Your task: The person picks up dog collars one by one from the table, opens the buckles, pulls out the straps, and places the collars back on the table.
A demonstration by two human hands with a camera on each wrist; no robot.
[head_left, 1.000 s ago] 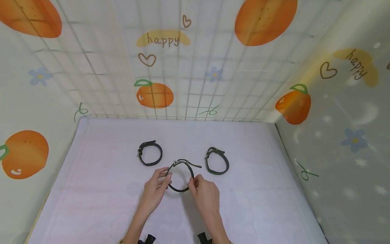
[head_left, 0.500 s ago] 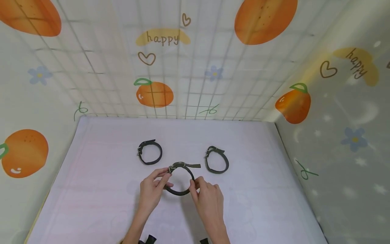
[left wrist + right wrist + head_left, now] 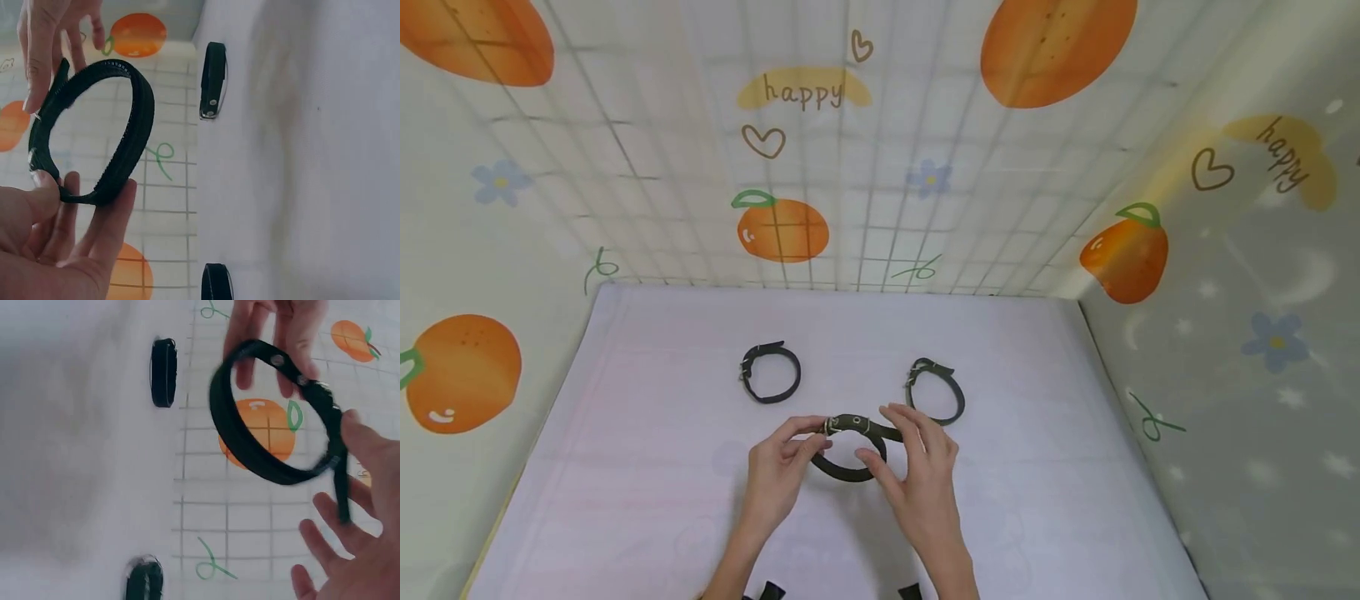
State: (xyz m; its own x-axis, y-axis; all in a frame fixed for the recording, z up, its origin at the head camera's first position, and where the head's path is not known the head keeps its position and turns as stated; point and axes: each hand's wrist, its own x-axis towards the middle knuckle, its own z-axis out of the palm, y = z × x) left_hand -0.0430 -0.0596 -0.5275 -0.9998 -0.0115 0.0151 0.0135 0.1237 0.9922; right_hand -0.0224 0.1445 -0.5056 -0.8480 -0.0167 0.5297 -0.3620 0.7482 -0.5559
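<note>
A black collar (image 3: 848,475) with a metal buckle, fastened into a loop, is held above the table. My left hand (image 3: 772,477) pinches it on its left side, by the buckle. In the left wrist view, thumb and fingers grip the lower part of the collar (image 3: 142,112). My right hand (image 3: 927,471) is spread beside the collar's right side, thumb and fingers apart. From the right wrist, the collar's loose strap end (image 3: 341,494) lies between the thumb and fingers of the right hand (image 3: 369,550); whether the thumb touches the band is unclear.
Two more black buckled collars lie on the white table (image 3: 625,433), one at the back left (image 3: 795,379) and one at the back right (image 3: 957,396), partly behind my right fingers. A patterned curtain (image 3: 685,208) over a wire grid stands behind, with further curtains at the sides.
My right hand has let go of the collar's right side and moved up to the loose strap end, fingers spreading. The collar has turned so its band shows more broadly; my left hand keeps hold.
</note>
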